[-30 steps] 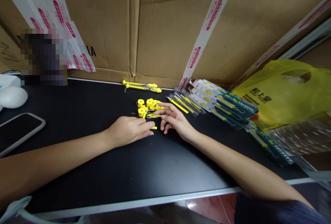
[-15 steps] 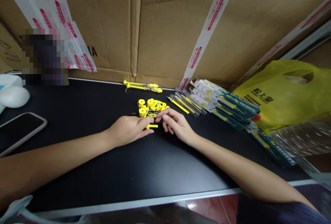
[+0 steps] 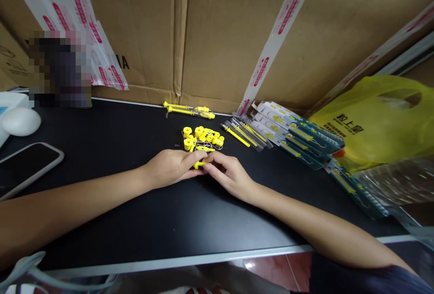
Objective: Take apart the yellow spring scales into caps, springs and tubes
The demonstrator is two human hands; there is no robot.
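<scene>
Over the middle of the black table (image 3: pixel 183 221) my hands meet at a small yellow plastic part (image 3: pixel 198 165). My left hand (image 3: pixel 171 166) is closed on its left side, thumb on top. The fingertips of my right hand (image 3: pixel 232 174) pinch its right end; part of it is hidden behind the fingers. Just beyond my hands lies a heap of yellow plastic pieces (image 3: pixel 200 135), some shaped like spools, with thin metal wires among them. A small metal spring (image 3: pixel 177 145) lies left of the heap.
Two long yellow rod-shaped assemblies (image 3: pixel 188 109) lie by the cardboard wall (image 3: pixel 217 36). To the right are yellow rods in clear tubes (image 3: pixel 244 133), printed packages (image 3: pixel 294 131) and a yellow plastic bag (image 3: pixel 379 122). A phone (image 3: pixel 30 165) and a white rounded object (image 3: pixel 22 121) are at left.
My right hand has moved in toward my left and its fingertips have closed on the right end of the yellow part. My left hand keeps its hold.
</scene>
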